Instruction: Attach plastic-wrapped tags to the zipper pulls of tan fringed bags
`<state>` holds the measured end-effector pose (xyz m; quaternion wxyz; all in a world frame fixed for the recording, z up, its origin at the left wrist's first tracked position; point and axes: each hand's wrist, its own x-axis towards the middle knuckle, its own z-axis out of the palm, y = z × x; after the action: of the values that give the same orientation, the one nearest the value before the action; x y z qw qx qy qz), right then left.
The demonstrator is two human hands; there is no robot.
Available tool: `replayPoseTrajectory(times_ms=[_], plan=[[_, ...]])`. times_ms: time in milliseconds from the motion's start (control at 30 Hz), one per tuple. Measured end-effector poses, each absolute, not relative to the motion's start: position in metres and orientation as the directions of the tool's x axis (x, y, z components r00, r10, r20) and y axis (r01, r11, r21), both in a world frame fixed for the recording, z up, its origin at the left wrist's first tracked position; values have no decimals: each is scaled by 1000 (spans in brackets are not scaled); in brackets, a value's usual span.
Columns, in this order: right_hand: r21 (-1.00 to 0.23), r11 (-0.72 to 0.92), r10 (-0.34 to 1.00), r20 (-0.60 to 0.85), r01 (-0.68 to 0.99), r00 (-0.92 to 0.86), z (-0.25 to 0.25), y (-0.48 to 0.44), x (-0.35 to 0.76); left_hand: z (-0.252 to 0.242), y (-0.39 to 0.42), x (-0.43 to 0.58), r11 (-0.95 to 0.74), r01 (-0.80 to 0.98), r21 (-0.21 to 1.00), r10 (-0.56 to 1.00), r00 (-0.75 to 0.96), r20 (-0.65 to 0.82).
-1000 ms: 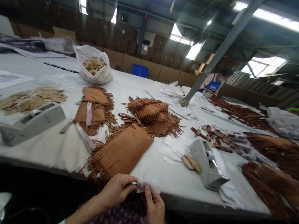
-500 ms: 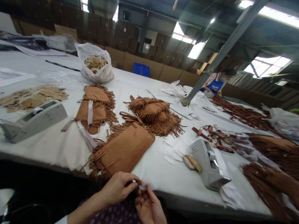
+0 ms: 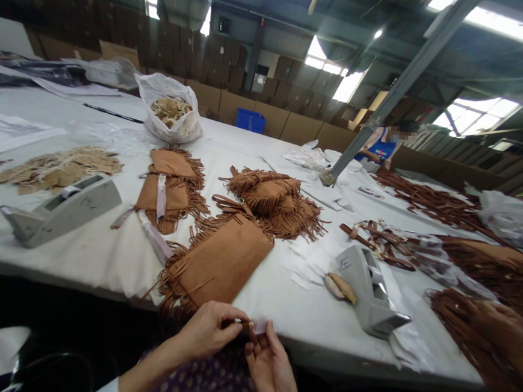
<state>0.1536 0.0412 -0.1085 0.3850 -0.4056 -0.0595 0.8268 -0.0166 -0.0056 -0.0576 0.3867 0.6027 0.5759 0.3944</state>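
Note:
At the table's front edge my left hand (image 3: 212, 331) pinches a small brown strap end (image 3: 245, 323) with a bit of metal on it. My right hand (image 3: 270, 363) holds a small whitish slip (image 3: 260, 324) between thumb and finger, right beside the strap end. Whether slip and strap touch is too small to tell. Just beyond my hands a tan fringed pouch (image 3: 224, 262) lies flat, its fringe toward the left. Behind it is a heap of fringed pouches (image 3: 274, 200), with more wrapped-strap pouches (image 3: 164, 197) to the left.
Grey tape dispensers stand left (image 3: 65, 208) and right (image 3: 367, 289). White slips (image 3: 306, 263) and brown straps (image 3: 380, 241) lie on the right. A bag of tan pieces (image 3: 171, 110) sits farther back. Another person's hand (image 3: 504, 336) is at far right, and a person (image 3: 381, 146) stands beyond the pillar.
The whitish slip in my right hand has moved slightly up and right and shows more of its face. The view has shifted a little. The other person's hand at far right has moved.

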Motion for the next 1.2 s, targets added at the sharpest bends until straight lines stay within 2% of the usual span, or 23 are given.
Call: replayPoseTrajectory(times_ms=[367, 467, 567, 700, 833, 1000, 1133, 1200], plan=[[-486, -678, 718, -601, -552, -351, -97, 35, 150, -56, -5, -15, -49, 371, 928, 999, 21, 44], [-555, -642, 756, -572, -529, -317, -95, 33, 147, -58, -4, -16, -42, 366, 930, 999, 19, 38], [-676, -558, 827, -502, -482, -253, -94, 31, 146, -61, -3, -17, -27, 363, 932, 1000, 23, 20], [-835, -435, 900, -390, -338, -195, -98, 29, 145, -66, -5, -17, 15, 385, 923, 1000, 8, -19], [-955, -283, 949, -266, -88, -171, -98, 26, 146, -72, -7, -19, 56, 348, 936, 998, -26, -50], [-981, -130, 958, -161, 142, -236, -92, 18, 143, -77, -11, -24, -3, 274, 962, 1000, 12, -1], [-978, -97, 964, -138, 183, -229, -94, 13, 137, -82, -15, -24, -15, 253, 967, 999, 33, 7], [-975, -19, 977, -66, 223, -203, -95, 13, 136, -83, -20, -21, -1, 246, 969, 1000, 1, 1]])
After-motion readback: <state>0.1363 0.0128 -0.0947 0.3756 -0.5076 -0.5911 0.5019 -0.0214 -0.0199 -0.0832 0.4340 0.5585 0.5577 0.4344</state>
